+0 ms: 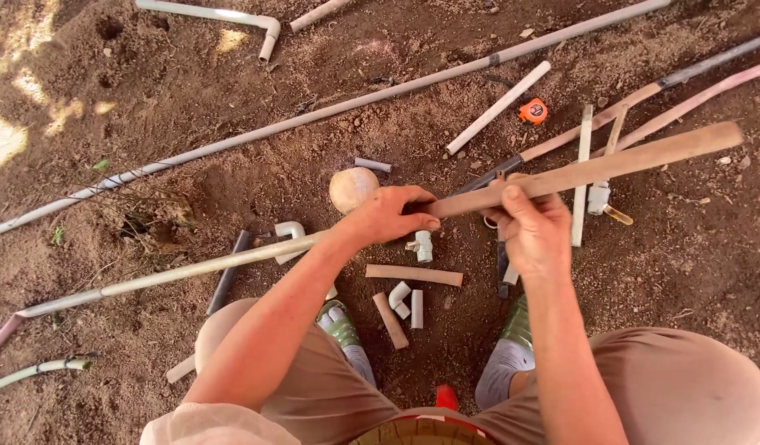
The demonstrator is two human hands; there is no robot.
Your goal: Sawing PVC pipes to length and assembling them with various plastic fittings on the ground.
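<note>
Left hand: the left hand [390, 214] is closed over the near end of the wooden stick [586, 170], fingers wrapped on top, forearm reaching in from the lower left.
Right hand: the right hand [532, 231] grips the same stick from below, just beside the left hand, thumb pressed across the wood.
Wooden stick: long, pale brown, held above the bare soil [149, 74], slanting up toward the right edge of the ground in view.
Under the hands: short pipe offcuts [413, 274], a white elbow fitting [399, 295] and a white tee fitting [424, 245] lie on the soil between the person's shoes [340, 323].
Left of the hands: a round tan stone [352, 188] sits just beside the left hand; a long pale pipe [166, 276] runs out toward the lower left edge.
Farther back: a long grey pipe [330, 107] crosses the soil diagonally; an orange tape measure [533, 110] lies near a short white pipe [498, 108].
Right side: several thin sticks and pipes lie behind the held stick; what lies directly beneath it is hidden.
</note>
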